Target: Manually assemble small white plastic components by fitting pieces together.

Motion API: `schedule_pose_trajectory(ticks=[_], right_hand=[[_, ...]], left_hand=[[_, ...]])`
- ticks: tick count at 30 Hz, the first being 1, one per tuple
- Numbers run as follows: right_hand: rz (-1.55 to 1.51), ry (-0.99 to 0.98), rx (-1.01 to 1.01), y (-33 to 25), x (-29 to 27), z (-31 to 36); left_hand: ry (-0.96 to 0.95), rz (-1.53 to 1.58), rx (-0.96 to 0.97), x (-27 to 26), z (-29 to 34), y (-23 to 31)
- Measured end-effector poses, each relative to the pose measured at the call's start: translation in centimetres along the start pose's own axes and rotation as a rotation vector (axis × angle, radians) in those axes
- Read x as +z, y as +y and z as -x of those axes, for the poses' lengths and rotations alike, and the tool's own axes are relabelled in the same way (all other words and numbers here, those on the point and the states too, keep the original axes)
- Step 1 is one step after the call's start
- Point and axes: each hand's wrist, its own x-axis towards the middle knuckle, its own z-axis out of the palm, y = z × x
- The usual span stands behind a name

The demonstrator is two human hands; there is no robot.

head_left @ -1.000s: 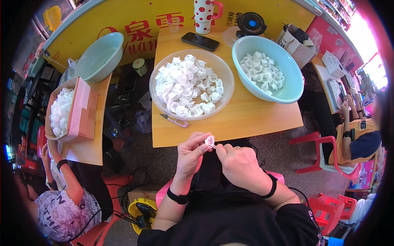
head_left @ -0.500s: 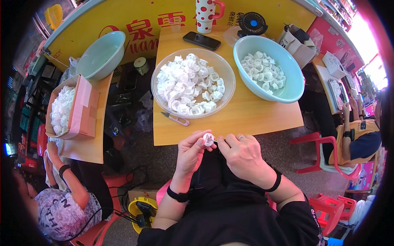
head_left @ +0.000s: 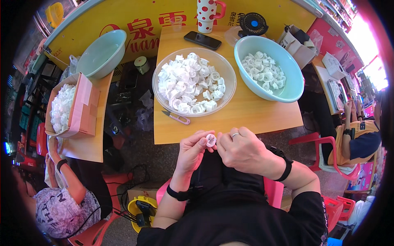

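Observation:
Between thumb and fingers of my left hand (head_left: 192, 149) is a small round white plastic part (head_left: 211, 140), held in front of the table edge. My right hand (head_left: 243, 148) is pinched closed at its right side on a thin tool, mostly hidden by the fingers, whose tip meets the part. Beyond my hands, a clear round basin (head_left: 158, 96) holds a heap of similar white parts (head_left: 180, 80). To its right a light blue basin (head_left: 292, 92) contains a smaller pile of translucent white pieces (head_left: 263, 71). Pink-handled thread snips (head_left: 179, 118) lie near the clear basin.
A black phone (head_left: 202, 40), a red-dotted tumbler (head_left: 206, 16) and a small black fan (head_left: 253, 24) stand at the table's back. On the left, a cardboard box (head_left: 87, 108) of white parts and another basin (head_left: 103, 55) rest beside a co-worker. Another person sits at far right.
My right hand has turned, its wrist and forearm swinging outward to the right, while still at the part. The part has tilted slightly in my left hand.

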Motion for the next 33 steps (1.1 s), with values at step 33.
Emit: schedule_pose_trajectory(ticks=[33], right_hand=[[-0.718, 0.134, 0.462, -1.9, 4.8, 2.0]], left_hand=[[0.102, 0.001, -0.082, -0.5, -0.2, 0.0]])
